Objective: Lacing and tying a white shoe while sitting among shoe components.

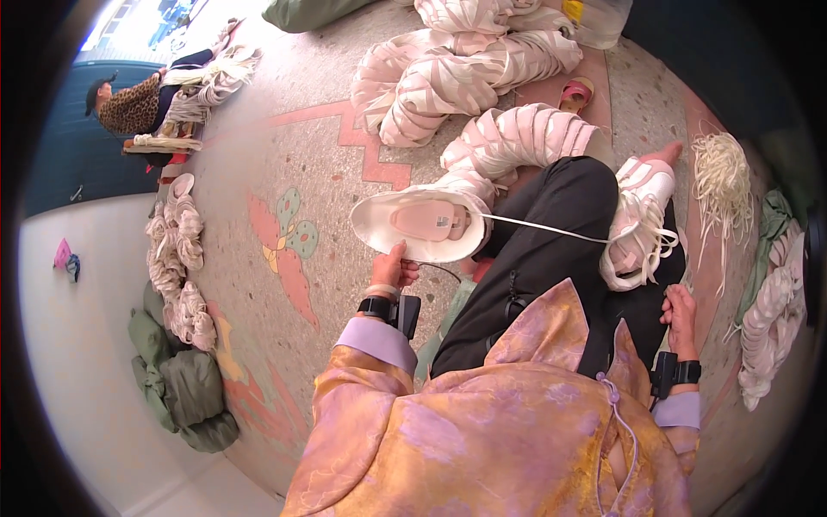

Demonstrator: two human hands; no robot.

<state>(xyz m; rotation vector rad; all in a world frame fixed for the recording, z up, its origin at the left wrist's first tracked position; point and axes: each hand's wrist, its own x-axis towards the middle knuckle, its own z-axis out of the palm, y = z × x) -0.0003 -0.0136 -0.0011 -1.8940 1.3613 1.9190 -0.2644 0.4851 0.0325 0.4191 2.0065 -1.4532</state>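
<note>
- Beneath everything spreads the speckled floor point(323, 194) with its pink inlay
- Beyond my knees lie long curved stacks of nested white-and-pink shoes point(482, 82)
- My black trousers point(543, 246) cover my bent legs
- The white shoe point(422, 224), sole side away from me, sits just left of my knees, its pink insole facing up
- Another white shoe point(639, 224) with loose laces rests against my right leg
- My left hand point(396, 269) pinches the first shoe's near rim
- My right hand point(680, 312) curls beside my thigh; I cannot tell whether it grips anything
- A thin white lace point(551, 228) stretches between both shoes
</note>
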